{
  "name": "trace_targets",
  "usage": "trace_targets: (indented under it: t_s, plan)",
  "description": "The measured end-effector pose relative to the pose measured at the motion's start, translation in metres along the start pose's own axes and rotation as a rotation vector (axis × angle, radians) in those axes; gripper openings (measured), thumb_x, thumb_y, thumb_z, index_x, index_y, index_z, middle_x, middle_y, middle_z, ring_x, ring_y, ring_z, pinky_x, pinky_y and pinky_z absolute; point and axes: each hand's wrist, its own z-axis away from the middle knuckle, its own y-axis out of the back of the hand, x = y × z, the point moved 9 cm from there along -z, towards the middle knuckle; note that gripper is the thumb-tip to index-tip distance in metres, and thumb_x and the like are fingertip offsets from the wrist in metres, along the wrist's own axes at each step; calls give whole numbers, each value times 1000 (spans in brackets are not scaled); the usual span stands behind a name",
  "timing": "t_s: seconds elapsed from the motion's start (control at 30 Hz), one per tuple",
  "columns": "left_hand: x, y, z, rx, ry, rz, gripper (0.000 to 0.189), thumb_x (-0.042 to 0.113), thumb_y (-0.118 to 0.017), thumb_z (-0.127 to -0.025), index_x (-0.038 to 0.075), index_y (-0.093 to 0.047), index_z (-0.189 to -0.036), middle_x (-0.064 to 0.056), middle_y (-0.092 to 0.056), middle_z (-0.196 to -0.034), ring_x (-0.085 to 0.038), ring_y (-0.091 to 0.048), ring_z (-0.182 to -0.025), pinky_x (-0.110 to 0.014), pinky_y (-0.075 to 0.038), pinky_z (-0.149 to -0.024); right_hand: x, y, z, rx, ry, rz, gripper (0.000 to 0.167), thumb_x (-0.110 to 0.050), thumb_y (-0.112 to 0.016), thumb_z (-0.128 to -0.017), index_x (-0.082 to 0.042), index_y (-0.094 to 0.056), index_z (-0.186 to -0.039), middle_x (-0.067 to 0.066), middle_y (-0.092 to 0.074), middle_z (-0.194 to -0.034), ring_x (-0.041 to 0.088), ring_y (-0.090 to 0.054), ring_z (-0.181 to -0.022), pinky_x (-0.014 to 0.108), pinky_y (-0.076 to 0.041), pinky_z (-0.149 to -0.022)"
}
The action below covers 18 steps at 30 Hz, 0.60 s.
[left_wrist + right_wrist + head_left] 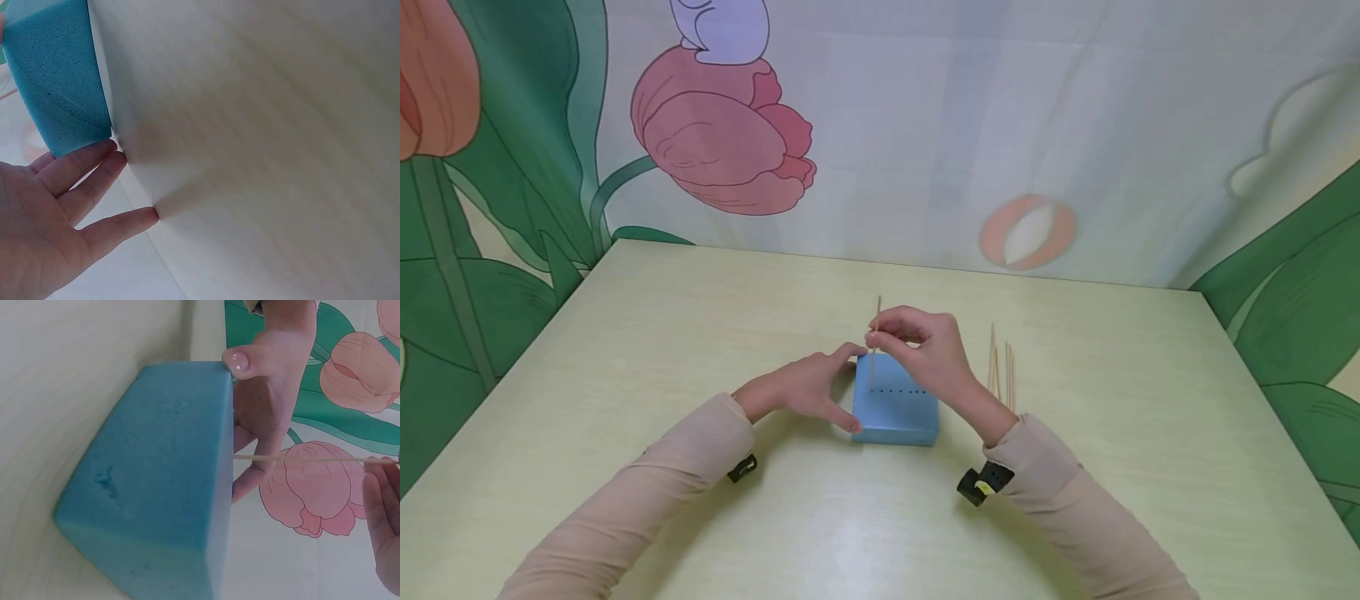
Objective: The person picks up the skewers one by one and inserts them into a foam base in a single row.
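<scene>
Left hand (pixel 807 387), at 9 o'clock, holds blue block (pixel 895 410) mid-table (pixel 850 500) between thumb and fingers; upright stick (pixel 878 312) pinched by right hand (pixel 931 346) at 1 o'clock; loose sticks (pixel 1011 375) at 2 o'clock

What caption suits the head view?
Right hand pinches an upright stick at the blue block, which the left hand holds.

A blue rectangular foam block (pixel 898 417) sits on the pale wooden table (pixel 1150 375), one thin wooden stick (pixel 873 367) upright on its left part, loose wooden sticks (pixel 1011 375) rightward.
</scene>
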Motion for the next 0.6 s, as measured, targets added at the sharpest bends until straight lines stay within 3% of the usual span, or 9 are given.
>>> trace_targets:
  t_s: [0.23,0.6]
  plan:
    - [-3,-1,-2,3,16,-13,98,47,-77,-66,13,-21,-139,-13,-38,-140,-27,-37,-126,-44,-29,-101,3,9,7,-19,-45,18,20,1,-69,-78,4,-64,-97,12,-68,-84,18,-65,-72,27,-52,-66]
    - [-3,-2,-2,8,29,-6,99,45,-78,-65,12,-22,-139,-14,-38,-140,-28,-37,-125,-43,-29,-101,26,38,25,-34,-167,116,22,-7,-69,-80,-1,-65,-100,9,-68,-87,16,-64,-75,26,-51,-67]
